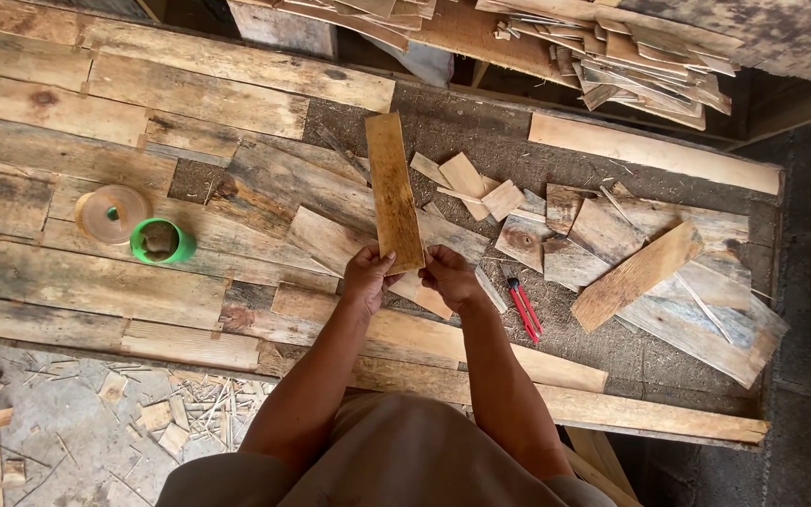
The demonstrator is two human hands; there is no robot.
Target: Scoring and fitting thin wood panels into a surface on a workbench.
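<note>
My left hand [366,275] and right hand [450,275] pinch only the near end of the thin wood strip [393,191]. Held so, I think it can tip sideways, or a splinter can prick me.

We note the long tan wooden slat [394,191]: raw, matt, visibly grained. The grey weathered plank bench [96,282] looks rough, knotted, unfinished. The green plastic tape roll [163,241] appears smooth; the red-handled cutter [523,308] slightly glossy.

plank's [393,188] near end hidden, perhaps fingertips
</note>
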